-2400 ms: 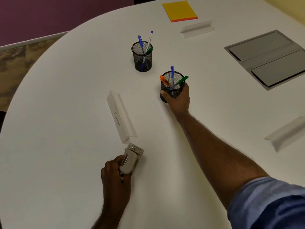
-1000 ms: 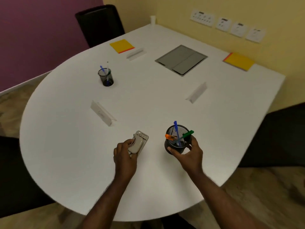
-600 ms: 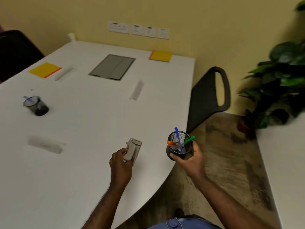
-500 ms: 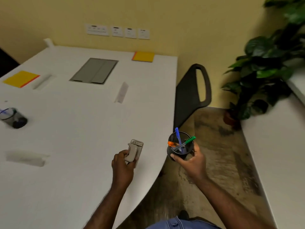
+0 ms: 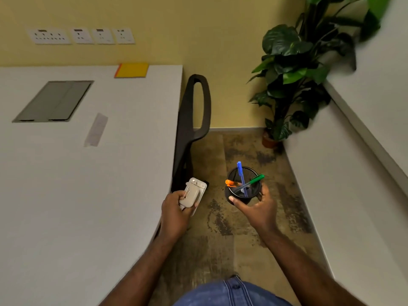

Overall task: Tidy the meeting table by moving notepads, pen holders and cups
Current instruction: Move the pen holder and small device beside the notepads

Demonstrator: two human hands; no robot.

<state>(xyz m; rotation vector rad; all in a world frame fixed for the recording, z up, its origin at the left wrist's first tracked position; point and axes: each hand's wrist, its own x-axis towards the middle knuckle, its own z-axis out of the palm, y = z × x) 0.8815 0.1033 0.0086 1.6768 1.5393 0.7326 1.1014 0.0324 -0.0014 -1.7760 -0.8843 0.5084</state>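
Right hand (image 5: 257, 208): we see it curled around a black mesh pen holder (image 5: 242, 186), thumb on the near wall, fingers wrapping the far side. The holder is upright, carried in the air over the floor (image 5: 231, 228), off the table (image 5: 66, 195). Inside it we count a blue pen (image 5: 241, 175) standing tall, a green pen (image 5: 254, 181) leaning toward 2 o'clock, an orange one (image 5: 230, 183) lying toward 9 o'clock.

Left hand (image 5: 175, 213): closed on a beige stapler-like tool (image 5: 193, 194), held just past the table's curved edge, at 9 o'clock from the holder and apart from it.

Outward: black chair (image 5: 194, 120) at 12 o'clock from the left hand, tucked against the table edge. On the table toward 11 o'clock we note a clear name stand (image 5: 96, 130), blurred; a grey hatch (image 5: 54, 101); a yellow notepad (image 5: 132, 70) by the far edge. Potted plant (image 5: 291, 69) at 1 o'clock from the holder.
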